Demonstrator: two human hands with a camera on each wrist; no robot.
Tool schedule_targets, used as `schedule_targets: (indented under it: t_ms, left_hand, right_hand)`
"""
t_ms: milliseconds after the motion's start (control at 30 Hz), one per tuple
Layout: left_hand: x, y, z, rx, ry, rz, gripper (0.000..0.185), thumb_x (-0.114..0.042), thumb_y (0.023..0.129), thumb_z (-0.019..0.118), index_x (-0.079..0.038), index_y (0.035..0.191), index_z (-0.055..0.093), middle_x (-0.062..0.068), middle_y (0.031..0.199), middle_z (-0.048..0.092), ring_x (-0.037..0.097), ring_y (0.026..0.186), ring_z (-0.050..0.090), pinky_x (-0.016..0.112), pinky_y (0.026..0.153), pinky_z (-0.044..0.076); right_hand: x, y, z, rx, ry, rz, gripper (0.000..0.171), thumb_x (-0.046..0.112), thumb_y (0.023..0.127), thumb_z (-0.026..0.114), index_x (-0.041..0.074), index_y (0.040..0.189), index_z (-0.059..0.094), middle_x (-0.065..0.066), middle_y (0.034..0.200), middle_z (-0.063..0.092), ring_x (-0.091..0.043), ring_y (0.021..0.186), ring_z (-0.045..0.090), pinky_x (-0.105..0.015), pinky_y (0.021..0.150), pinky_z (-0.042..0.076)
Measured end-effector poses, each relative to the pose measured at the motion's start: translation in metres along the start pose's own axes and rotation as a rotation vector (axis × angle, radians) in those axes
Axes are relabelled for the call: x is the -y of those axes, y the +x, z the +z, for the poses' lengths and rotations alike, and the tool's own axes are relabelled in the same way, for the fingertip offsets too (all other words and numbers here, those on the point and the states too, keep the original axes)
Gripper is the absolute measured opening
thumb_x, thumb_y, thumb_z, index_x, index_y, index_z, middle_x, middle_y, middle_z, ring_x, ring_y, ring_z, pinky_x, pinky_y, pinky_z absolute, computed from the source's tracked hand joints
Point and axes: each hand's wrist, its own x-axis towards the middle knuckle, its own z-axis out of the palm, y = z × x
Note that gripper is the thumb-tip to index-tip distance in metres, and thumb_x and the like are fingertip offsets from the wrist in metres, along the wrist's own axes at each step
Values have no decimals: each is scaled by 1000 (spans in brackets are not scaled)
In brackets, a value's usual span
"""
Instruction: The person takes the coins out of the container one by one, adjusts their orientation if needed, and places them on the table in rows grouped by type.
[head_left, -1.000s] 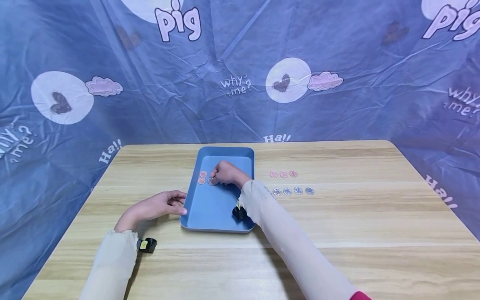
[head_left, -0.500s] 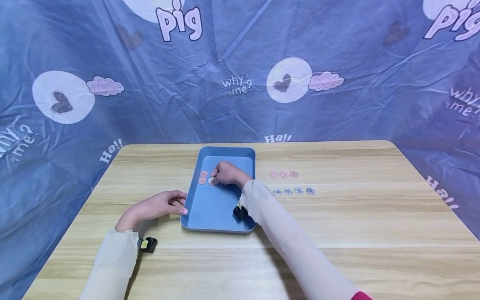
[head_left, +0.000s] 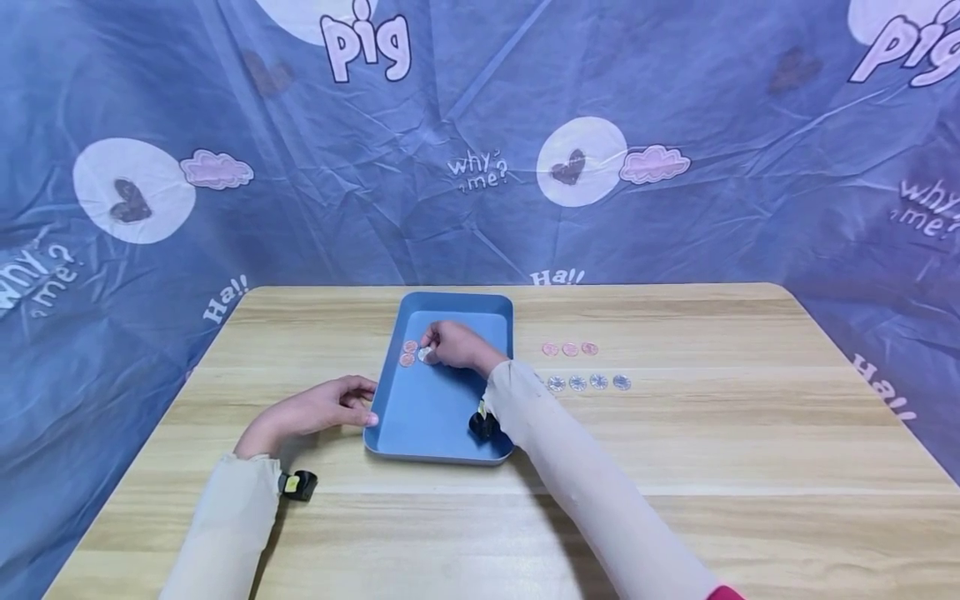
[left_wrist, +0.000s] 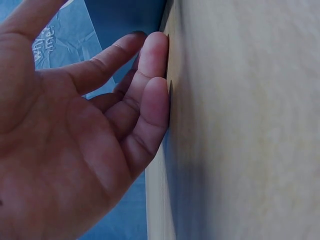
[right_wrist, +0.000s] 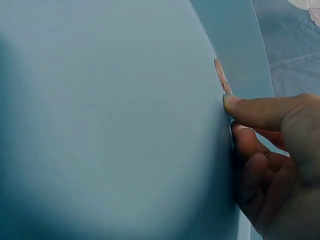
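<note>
A blue tray (head_left: 390,433) lies mid-table. Two pink round tokens (head_left: 408,352) sit on its floor at the far left. My right hand (head_left: 450,343) reaches into the tray with curled fingers. It pinches a clear round token (head_left: 424,354) down against the tray floor just right of the pink ones. In the right wrist view the fingertips (right_wrist: 235,102) press on the tray floor (right_wrist: 100,125) beside a pink token (right_wrist: 222,77). My left hand (head_left: 322,407) rests flat on the wooden table (head_left: 750,450), its relaxed fingers (left_wrist: 150,75) touching the tray's left rim.
To the right of the tray, three pink tokens (head_left: 570,349) lie in a row, with a row of several clear tokens (head_left: 588,382) nearer to me. A blue printed cloth (head_left: 675,125) hangs behind and beside the table.
My right hand has slid the clear token slightly farther away, up beside the two pink tokens. The left hand has kept its place at the tray's rim.
</note>
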Motion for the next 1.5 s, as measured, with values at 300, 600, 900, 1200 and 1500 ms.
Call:
schedule_targets:
  t_ms: [300,600,900,1200,1500]
  left_hand:
    - [-3,1,0,21,-12,4,67,-29,90,69,10,136,41,16,117,61,16,101,58,29,90,47]
    - [-2,-1,-2,21,-13,20,68,-30,90,69,11,136,41,18,117,60,16,100,58,27,88,48]
    - [-3,-2,-5,21,5,40,72,-36,88,69,12,134,41,15,115,61,15,99,59,27,89,48]
    - [-3,-1,-1,8,-14,8,66,-25,89,69,11,136,41,18,118,60,18,101,58,29,91,47]
    - [1,1,1,12,-15,18,65,-26,90,69,11,135,41,18,119,59,18,101,58,29,90,47]
  right_hand:
    - [0,-1,-3,-13,18,20,14,8,90,64,4,104,64,-7,92,65,-10,56,52,-20,53,44]
    - [10,1,-18,53,-1,42,19,5,93,59,3,110,65,-9,94,67,-12,62,56,-22,59,44]
    - [29,-9,-50,27,108,-22,26,3,95,54,0,118,62,-20,107,67,-18,68,54,-31,69,46]
    - [19,-33,-66,-54,184,-57,28,5,92,59,0,120,63,-15,89,68,-25,66,54,-37,65,47]
    - [5,-79,-88,-19,269,-34,31,6,92,61,0,123,60,4,72,59,-11,57,48,-21,50,35]
